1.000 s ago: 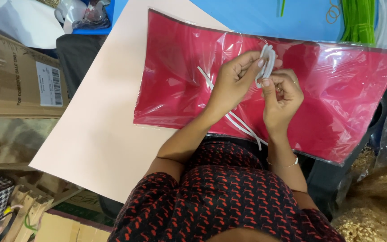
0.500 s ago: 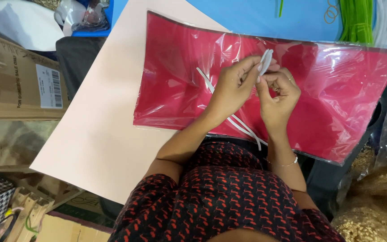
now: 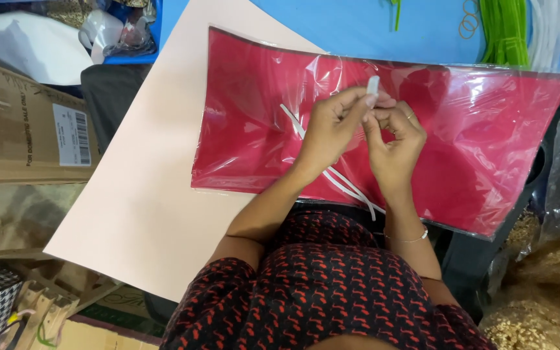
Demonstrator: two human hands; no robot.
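A red sheet in a clear plastic sleeve [image 3: 487,142] lies over a pale pink board [image 3: 144,188]. Above the sheet's middle my left hand [image 3: 335,126] and my right hand [image 3: 393,139] are close together, both pinching a small white plastic piece [image 3: 373,85] between their fingertips. Thin white strips [image 3: 348,185] run under my left hand and wrist, across the red sheet toward my body. The piece's lower part is hidden by my fingers.
A blue surface [image 3: 358,26] lies beyond the sheet, with green strips [image 3: 503,29], white tubes [image 3: 555,32] and rubber bands [image 3: 469,23] at the far right. Cardboard boxes [image 3: 21,129] stand at the left. Clear bags of golden material [image 3: 552,279] sit at the right.
Both hands stayed together over the red sheet. The white piece between the fingers has been turned and now shows less of itself, standing upright at the fingertips.
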